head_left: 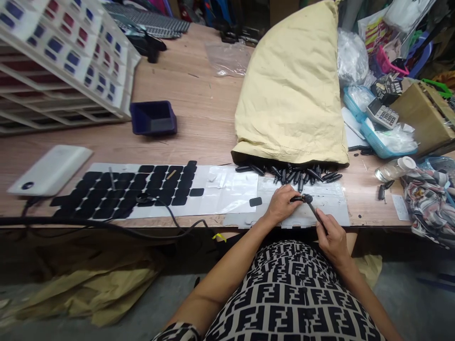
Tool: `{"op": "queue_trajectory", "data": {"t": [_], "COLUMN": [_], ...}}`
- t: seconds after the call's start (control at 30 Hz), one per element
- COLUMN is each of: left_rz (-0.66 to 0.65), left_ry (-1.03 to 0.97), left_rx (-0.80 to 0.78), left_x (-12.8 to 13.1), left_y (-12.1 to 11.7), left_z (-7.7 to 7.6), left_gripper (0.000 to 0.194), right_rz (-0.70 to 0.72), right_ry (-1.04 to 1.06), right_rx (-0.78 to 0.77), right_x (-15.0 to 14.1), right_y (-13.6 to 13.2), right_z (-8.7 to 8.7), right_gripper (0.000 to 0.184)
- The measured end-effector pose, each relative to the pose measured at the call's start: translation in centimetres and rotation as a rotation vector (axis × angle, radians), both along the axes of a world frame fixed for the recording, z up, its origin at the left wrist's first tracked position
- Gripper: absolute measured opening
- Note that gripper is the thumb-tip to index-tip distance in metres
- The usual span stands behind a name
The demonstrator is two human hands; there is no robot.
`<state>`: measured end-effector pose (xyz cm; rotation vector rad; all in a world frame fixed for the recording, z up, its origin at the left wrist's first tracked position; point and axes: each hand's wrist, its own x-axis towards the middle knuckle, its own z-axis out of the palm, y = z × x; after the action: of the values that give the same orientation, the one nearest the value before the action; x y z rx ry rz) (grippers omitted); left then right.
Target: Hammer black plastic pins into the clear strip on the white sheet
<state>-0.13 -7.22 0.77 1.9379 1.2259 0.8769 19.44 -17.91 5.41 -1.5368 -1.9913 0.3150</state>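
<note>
The left hand [282, 206] pinches a small black piece [295, 199] just left of the head of a tool [314, 210], which slants far-left, gripped by the right hand [333, 238]. Loose black pieces [301, 181] lie just beyond, nearer the left hand

The short-sleeved beige top [295, 293] bears black F-like shapes.

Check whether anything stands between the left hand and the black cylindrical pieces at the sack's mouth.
Nothing visible stands between the left hand and the nearest black cylindrical pieces; the beige sack lies on their far side.
</note>
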Motion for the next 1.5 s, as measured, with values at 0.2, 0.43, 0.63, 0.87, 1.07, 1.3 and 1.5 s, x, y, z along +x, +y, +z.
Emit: {"op": "queue_trajectory", "data": {"t": [0.2,0.43,0.63,0.87,1.07,1.3,1.5], "left_rz": [0.002,-0.035,-0.545,-0.522,-0.405,0.250,0.378], "left_ry": [0.007,0.059,0.110,0.385,0.325,0.216,0.394], "left_rx": [-0.015,0.084,0.225,0.480,0.427,0.145,0.029], "left_x": [0.0,-0.2,0.7,1.4,1.3,2.7,3.0], "left_y": [0.0,-0.7,-5.3,-7.3,-7.9,-3.0,0.8], "left_z": [0.1,1.0,2.1,0.2,0.4,1.7,1.5], "left_gripper": [0.011,0.014,0.026,0.022,0.024,0.023,0.019], "right_rz": [-0.039,-0.218,-0.400,-0.358,-0.384,-0.367,-0.365], "right_ry": [0.021,0.269,0.766,0.779,0.821,0.798,0.809], "right_rx": [-0.034,-0.050,-0.173,-0.181,-0.159,-0.149,-0.145], "right_x": [0.7,3.1,4.7,4.6,4.7,4.7,4.6], "right_y": [-0.1,1.6,3.4,3.1,2.9,2.8,2.7], "right_z": [-0.1,-1.1,-1.9,-2.5,-3.4,-3.5,-3.3], "right_gripper": [0.045,0.039,0.040,0.043,0.045,0.044,0.044]}}
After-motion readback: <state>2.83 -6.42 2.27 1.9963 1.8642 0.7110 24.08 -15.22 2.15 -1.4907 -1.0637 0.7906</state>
